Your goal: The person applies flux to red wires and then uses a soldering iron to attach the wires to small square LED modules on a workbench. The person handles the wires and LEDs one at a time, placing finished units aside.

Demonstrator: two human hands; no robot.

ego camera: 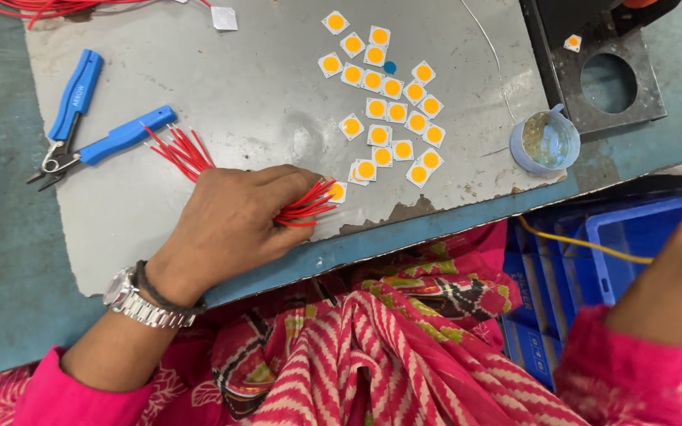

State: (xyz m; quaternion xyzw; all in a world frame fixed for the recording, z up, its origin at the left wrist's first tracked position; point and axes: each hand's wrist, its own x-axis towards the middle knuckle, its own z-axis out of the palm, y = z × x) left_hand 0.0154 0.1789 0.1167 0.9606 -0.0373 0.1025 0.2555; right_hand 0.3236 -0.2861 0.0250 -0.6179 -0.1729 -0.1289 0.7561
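- A worn grey metal surface (230, 87) lay over a teal bench, filling the upper part of the frame.
- The left hand (234, 225), at lower centre, was clamped on a bundle of short red wires (303, 207) resting on the surface; more wire ends fanned out at its upper left.
- The right hand was cut off at the right edge; its grip could not be told.
- Blue-handled pliers (80, 118) lay at upper left.
- Small white square chips with orange round centres (384, 99) were scattered at upper centre, beside a small clear round cup (545, 142).
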